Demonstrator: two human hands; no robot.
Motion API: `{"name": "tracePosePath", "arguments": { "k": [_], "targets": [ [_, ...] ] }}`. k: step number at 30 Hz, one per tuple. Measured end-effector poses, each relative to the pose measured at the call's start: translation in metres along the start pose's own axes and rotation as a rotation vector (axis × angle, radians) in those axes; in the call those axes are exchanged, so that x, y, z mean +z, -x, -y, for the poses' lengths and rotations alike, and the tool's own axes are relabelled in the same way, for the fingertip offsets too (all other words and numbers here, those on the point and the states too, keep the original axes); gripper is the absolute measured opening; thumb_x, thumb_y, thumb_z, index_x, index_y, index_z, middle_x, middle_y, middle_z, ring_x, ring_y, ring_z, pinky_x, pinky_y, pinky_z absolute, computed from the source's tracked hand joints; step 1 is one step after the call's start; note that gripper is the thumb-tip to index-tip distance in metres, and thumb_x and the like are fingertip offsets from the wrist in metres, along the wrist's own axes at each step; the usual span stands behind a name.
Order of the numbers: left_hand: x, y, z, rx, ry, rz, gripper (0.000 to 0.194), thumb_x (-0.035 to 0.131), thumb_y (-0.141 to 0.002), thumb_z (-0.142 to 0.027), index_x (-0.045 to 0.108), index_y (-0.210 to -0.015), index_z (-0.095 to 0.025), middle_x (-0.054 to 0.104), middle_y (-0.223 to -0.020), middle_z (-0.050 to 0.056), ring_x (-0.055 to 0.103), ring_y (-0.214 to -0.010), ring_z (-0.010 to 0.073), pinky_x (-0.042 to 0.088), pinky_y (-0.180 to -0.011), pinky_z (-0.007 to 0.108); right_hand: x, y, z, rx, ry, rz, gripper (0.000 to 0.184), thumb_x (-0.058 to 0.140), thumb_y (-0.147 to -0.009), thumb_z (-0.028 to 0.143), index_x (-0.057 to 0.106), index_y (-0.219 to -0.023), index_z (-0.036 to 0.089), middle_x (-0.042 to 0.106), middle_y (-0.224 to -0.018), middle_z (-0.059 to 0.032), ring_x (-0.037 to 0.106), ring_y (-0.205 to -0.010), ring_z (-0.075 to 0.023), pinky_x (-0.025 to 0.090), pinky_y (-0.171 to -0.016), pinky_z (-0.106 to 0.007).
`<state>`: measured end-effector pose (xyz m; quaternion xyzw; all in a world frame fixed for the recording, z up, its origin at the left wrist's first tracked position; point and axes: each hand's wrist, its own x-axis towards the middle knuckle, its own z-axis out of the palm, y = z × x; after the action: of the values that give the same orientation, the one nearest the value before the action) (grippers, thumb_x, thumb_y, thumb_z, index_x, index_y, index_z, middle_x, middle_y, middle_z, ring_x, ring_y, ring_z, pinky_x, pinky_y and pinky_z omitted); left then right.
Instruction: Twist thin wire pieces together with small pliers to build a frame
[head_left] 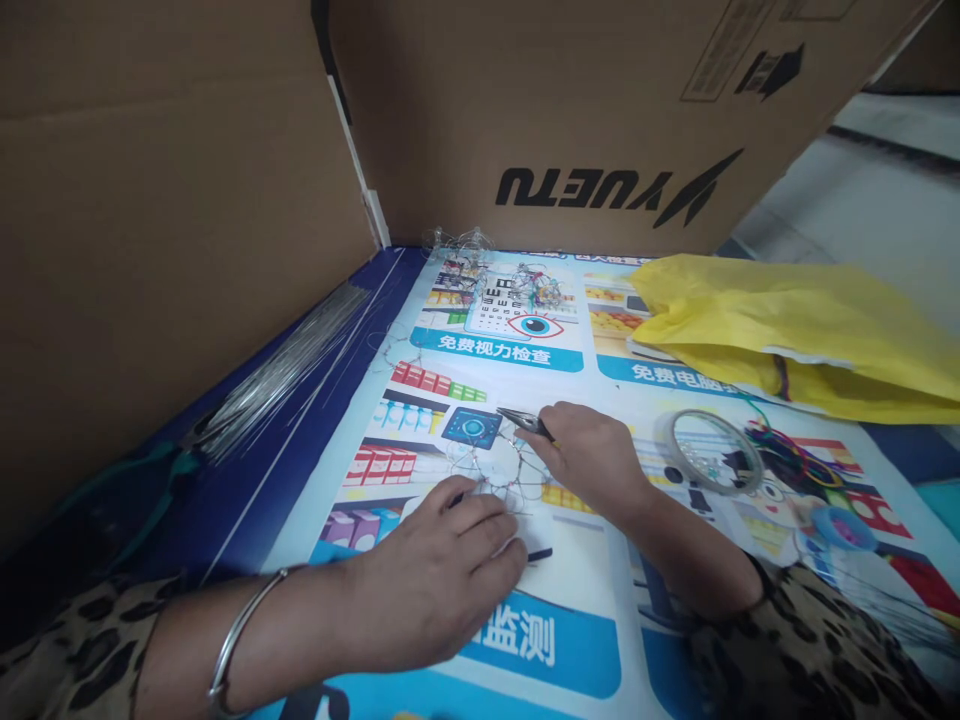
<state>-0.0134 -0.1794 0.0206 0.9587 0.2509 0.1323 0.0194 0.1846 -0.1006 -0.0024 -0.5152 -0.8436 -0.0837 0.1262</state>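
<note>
In front of me lies a piece of thin bent wire (495, 470), looped into an open, roughly round shape on the printed sheet (480, 385). My left hand (450, 575) rests palm down over its near side, fingers curled and closed on the wire; the fingertips are partly hidden. My right hand (592, 450) is closed around a pair of pliers (529, 424), whose dark jaws point left above the far side of the wire piece. Whether the jaws touch the wire I cannot tell.
Cardboard walls (180, 200) stand left and behind. A bundle of straight wires (289, 365) and a teal-handled tool (161, 465) lie left. Wire shapes (540, 288) sit at the back. Rightward are a yellow bag (780, 310), a clear ring (675, 445), coloured cords (806, 460) and a blue spool (847, 528).
</note>
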Motion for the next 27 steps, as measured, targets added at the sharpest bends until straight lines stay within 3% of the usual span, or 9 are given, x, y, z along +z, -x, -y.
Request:
{"name": "tracePosePath", "arguments": {
  "k": [11,18,23,27],
  "targets": [
    [0.000,0.000,0.002,-0.096,0.095,-0.102,0.029,0.048,-0.079,-0.024,0.053,-0.107,-0.017,0.059,-0.106,0.006,0.047,-0.107,0.0206,0.018,-0.104,0.049,-0.001,-0.001,0.000,0.026,-0.019,-0.005,0.041,0.034,-0.084,0.050,0.054,-0.070,0.017,0.057,-0.066,-0.0015,0.050,-0.063,-0.0112,0.023,-0.054,-0.024],
    [-0.003,-0.002,0.008,-0.105,0.166,-0.097,0.028,0.048,-0.079,-0.025,0.053,-0.106,-0.018,0.059,-0.106,0.007,0.050,-0.104,0.0188,0.021,-0.104,0.047,0.000,-0.001,-0.002,0.046,-0.037,-0.020,0.043,0.032,-0.085,0.050,0.054,-0.070,0.017,0.057,-0.066,-0.0021,0.050,-0.063,-0.0109,0.023,-0.054,-0.023],
    [-0.007,-0.004,0.010,-0.060,0.202,-0.193,0.024,0.049,-0.078,-0.020,0.054,-0.101,-0.017,0.062,-0.098,0.005,0.053,-0.099,0.0166,0.023,-0.104,0.044,0.000,-0.001,-0.003,0.065,-0.065,-0.029,0.043,0.031,-0.085,0.050,0.054,-0.070,0.017,0.057,-0.065,-0.0016,0.050,-0.062,-0.0105,0.024,-0.054,-0.023],
    [-0.012,-0.005,0.019,-0.111,0.216,-0.226,0.019,0.048,-0.078,-0.015,0.057,-0.094,-0.018,0.063,-0.094,0.004,0.055,-0.092,0.0144,0.030,-0.099,0.040,-0.001,-0.002,-0.004,0.089,-0.094,-0.045,0.042,0.031,-0.085,0.050,0.053,-0.069,0.017,0.056,-0.065,-0.0012,0.049,-0.061,-0.0104,0.023,-0.054,-0.023]
  ]
}}
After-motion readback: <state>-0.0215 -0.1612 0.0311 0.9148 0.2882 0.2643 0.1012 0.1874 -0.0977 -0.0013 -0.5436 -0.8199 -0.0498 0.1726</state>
